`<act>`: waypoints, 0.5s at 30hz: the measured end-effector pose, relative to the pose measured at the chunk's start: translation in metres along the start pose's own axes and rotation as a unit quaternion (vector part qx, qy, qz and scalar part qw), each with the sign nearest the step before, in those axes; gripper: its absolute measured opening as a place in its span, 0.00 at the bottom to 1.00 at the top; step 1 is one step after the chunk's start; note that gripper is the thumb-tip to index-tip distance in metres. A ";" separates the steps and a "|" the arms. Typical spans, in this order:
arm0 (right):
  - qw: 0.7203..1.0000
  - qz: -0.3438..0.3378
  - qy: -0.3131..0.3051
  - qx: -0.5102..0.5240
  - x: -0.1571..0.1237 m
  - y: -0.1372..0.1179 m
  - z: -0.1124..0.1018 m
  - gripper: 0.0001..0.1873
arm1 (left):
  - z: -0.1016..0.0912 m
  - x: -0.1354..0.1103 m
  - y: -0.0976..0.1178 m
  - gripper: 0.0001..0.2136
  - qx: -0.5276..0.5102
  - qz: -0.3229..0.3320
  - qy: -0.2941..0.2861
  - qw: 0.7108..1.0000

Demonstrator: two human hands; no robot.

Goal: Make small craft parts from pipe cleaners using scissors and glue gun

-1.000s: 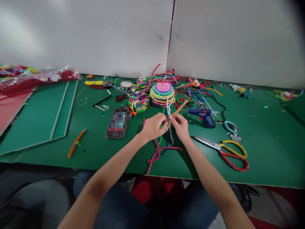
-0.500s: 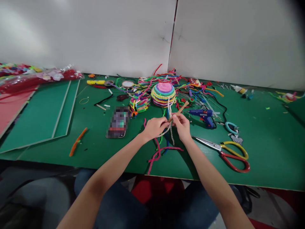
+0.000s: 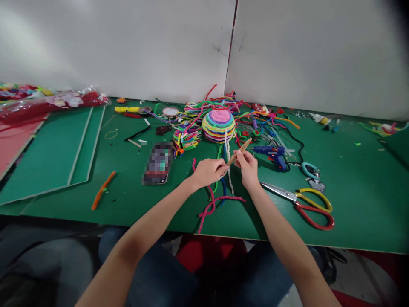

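Between my two hands slants a thin light-brown stick-like piece (image 3: 245,146), perhaps several strips side by side. My left hand (image 3: 209,172) pinches its lower end. Farther up, the fingers of my right hand (image 3: 247,168) are closed around its middle. Just beyond my hands sits a striped dome (image 3: 219,125) of coiled fuzzy pipe cleaners, pink on top. A white pipe cleaner (image 3: 230,183) runs down from it, passing behind or between my hands. Blue (image 3: 223,192) and green pipe cleaners hang alongside, and pink pipe cleaners (image 3: 211,207) lie crossed nearer the table edge.
Right of my hands lie a blue glue gun (image 3: 271,154), large scissors (image 3: 300,200) with red and yellow handles, and pliers (image 3: 309,170). A phone (image 3: 158,164) is on the left, past it an orange pipe cleaner (image 3: 102,190). Pipe cleaner bundles (image 3: 188,138) surround the dome.
My right hand has shifted slightly right and opened a wider gap from my left. The brown piece shows more of its length. A pale strand looping under my left fingers no longer shows.
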State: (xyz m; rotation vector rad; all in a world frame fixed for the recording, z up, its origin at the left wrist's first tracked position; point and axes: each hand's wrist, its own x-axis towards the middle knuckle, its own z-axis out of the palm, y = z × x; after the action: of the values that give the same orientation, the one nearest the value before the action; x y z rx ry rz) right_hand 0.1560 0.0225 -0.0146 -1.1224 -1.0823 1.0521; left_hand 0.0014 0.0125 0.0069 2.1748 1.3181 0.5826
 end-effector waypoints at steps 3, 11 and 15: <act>0.999 0.018 0.002 0.032 0.000 0.000 0.001 0.17 | 0.003 -0.001 0.003 0.14 0.012 0.005 -0.006 1.000; 0.997 0.052 0.040 0.032 0.005 0.001 -0.005 0.18 | -0.081 -0.007 -0.025 0.14 0.126 -0.106 0.128 0.978; 0.998 0.061 0.031 0.010 0.003 0.000 -0.003 0.17 | -0.157 0.006 -0.110 0.13 0.286 -0.290 0.091 0.909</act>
State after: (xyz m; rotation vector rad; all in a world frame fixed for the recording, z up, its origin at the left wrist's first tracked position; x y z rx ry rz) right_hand 0.1594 0.0250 -0.0144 -1.2090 -0.9612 1.1140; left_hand -0.1641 0.0934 0.0582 1.9919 2.3520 0.1645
